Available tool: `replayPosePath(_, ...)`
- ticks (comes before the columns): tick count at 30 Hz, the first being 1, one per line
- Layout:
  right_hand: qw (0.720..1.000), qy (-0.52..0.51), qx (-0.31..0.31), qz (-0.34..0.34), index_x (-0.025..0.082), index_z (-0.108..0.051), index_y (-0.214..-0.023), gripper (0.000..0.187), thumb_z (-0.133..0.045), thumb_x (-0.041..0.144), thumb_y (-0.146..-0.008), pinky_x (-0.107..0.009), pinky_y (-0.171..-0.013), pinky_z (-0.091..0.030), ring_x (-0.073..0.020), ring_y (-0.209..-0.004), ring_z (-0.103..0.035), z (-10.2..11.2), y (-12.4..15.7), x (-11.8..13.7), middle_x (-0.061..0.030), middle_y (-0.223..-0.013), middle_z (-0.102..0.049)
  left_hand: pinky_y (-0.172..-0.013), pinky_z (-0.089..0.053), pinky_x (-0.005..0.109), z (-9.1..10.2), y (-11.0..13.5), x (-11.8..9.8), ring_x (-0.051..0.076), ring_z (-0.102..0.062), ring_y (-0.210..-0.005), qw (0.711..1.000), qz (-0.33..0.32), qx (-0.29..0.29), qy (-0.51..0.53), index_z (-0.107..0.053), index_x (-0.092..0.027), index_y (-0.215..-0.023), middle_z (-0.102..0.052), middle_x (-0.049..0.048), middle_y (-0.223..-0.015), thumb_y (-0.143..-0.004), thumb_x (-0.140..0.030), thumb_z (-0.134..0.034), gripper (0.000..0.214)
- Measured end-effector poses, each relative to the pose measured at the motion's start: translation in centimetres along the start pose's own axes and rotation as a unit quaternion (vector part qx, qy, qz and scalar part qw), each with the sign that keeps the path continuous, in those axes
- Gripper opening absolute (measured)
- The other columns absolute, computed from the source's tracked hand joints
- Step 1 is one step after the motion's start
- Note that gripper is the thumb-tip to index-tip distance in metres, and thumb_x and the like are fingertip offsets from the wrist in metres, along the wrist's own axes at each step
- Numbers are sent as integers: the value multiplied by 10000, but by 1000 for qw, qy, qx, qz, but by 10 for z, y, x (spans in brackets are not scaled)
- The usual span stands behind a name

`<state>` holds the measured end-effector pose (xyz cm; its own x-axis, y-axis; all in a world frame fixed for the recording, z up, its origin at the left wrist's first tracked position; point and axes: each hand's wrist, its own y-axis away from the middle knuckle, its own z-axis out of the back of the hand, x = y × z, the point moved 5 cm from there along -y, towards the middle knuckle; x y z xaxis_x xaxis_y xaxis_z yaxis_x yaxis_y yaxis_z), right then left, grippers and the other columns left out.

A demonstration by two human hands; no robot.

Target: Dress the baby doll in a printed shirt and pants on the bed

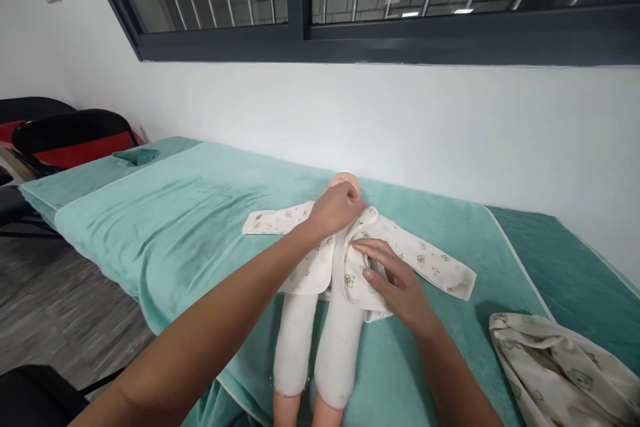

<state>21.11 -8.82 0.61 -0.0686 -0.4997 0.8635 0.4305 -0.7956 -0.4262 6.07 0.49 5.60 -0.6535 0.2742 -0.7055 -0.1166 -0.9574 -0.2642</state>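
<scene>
A doll [344,180] in white leggings [296,340] lies on its back, its head farthest from me. The white printed baby shirt [313,273] it wears hangs open down the front, with both sleeves spread to the sides. At the collar, my left hand [337,208] has its fingers curled in a pinch on the shirt's edge, covering the doll's neck and much of its face. Lower on the right front panel, my right hand [393,273] rests against the cloth with its fingers extended and thumb apart.
A teal sheet [190,227] covers the bed beneath the doll. Printed cloth [565,367] lies bunched at the lower right. Black and red chairs [80,140] stand left of the bed. Behind it are a white wall [475,127] and a dark-framed window [300,40].
</scene>
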Motion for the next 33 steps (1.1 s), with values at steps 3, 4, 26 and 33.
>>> replayPosePath(3,999,44,13,22,343,-680,-1232,311,-625,320,-926,-456,-1102,-391,-259,-1279,-515,-5,-2,4,-52,-1315,-624,-876,-471,394,-13,7,-9,288,-596,-1075,990,-8,65,-123,-622,-210,-860,-685,72,-1082,-768,-525,-646,329)
replayPosePath(4,998,56,15,30,342,-677,-1234,317,-633,312,-922,-462,-1107,-389,-259,-1280,-515,-7,-2,5,-50,-1305,-634,-895,-464,404,-16,8,-11,300,-581,-1107,984,-19,71,-161,-629,-205,-836,-677,80,-1110,-767,-477,-651,281)
replayPosePath(26,988,129,86,25,352,-558,-1380,539,-697,437,-866,-532,-1185,-293,-292,-1451,-321,-16,4,5,-35,-1495,-503,-807,-492,339,-18,1,-1,241,-632,-1050,976,-19,26,-215,-603,-186,-1160,-665,95,-1200,-896,-93,-390,352)
replayPosePath(33,997,74,2,31,334,-608,-1272,403,-670,414,-882,-529,-1155,-320,-296,-1397,-404,-7,15,-3,-69,-1457,-520,-1033,-447,318,8,18,21,192,-569,-1206,995,-37,-95,20,-608,-202,-1167,-621,80,-1276,-903,-169,-484,293)
